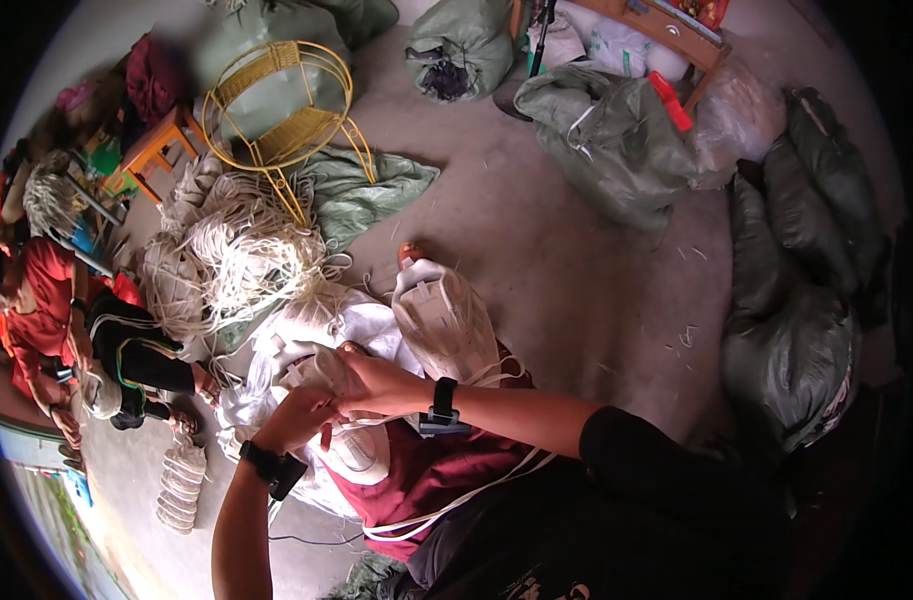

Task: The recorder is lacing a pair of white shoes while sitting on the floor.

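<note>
My left hand and my right hand meet over a pale shoe upper on my lap. My right fingers are closed on the upper's edge. Beside them my left fingers are bent in a pinch; what lies between them is too small to make out. Another pale shoe upper rests just beyond my right hand. White laces trail across the dark red cloth on my lap. White cloth or sacking lies under and around the uppers.
A heap of white cords lies ahead left, beside a yellow chair frame. A person in red sits at left, near a bundle of uppers. Green sacks stand ahead right; dark stuffed bags line the right.
</note>
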`<state>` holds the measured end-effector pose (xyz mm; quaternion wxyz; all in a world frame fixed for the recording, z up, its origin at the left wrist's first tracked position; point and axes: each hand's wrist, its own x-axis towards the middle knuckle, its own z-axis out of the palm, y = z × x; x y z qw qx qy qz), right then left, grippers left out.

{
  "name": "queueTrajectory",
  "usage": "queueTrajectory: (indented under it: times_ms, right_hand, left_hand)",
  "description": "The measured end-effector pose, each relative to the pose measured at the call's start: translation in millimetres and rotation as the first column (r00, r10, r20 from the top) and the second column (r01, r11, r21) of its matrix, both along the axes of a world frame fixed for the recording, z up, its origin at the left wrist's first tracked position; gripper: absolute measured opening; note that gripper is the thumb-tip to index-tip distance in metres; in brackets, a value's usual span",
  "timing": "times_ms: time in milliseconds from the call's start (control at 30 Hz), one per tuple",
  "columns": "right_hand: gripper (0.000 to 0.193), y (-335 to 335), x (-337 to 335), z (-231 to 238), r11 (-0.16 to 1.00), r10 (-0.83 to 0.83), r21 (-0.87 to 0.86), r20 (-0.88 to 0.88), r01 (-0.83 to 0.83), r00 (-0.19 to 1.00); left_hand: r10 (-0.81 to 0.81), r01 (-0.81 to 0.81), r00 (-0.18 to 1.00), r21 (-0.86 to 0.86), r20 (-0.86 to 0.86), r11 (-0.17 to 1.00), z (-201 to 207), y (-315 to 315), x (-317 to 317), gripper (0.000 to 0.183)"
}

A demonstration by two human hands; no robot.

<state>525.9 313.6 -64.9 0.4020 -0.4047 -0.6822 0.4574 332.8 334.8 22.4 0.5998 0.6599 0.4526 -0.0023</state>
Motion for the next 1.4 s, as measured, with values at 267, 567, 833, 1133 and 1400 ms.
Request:
queueTrajectory:
  times_ms: [267, 567, 833, 1133, 1400]
  right_hand:
    - [0.053, -8, 2, 38, 0.998, -0.052, -0.017, 0.169, 0.055, 0.984]
    - [0.051, -5, 3, 41, 0.986, -0.141, 0.111, 0.119, 0.128, 0.983]
    - [0.062, -6, 1, 31, 0.989, -0.122, 0.102, 0.194, 0.104, 0.973]
    - [0.075, -3, -15, 10, 0.989, -0.025, 0.148, 0.190, -0.003, 0.982]
    - [0.083, -6, -46, -3, 0.968, 0.029, 0.242, 0.139, -0.063, 0.990]
  left_hand:
    - [-0.059, 0.059, 0.998, 0.049, 0.011, 0.997, -2, -2, 0, 0.013]
    - [-0.165, 0.168, 0.984, 0.049, -0.060, 0.985, 9, 5, 10, 0.015]
    - [-0.120, 0.122, 0.991, 0.032, -0.056, 0.992, 9, 0, 11, 0.013]
    - [0.067, -0.037, 0.989, 0.217, -0.135, 0.976, -27, -12, -12, 0.023]
    - [0.231, -0.112, 0.960, 0.538, -0.160, 0.835, -30, -32, -40, 0.023]
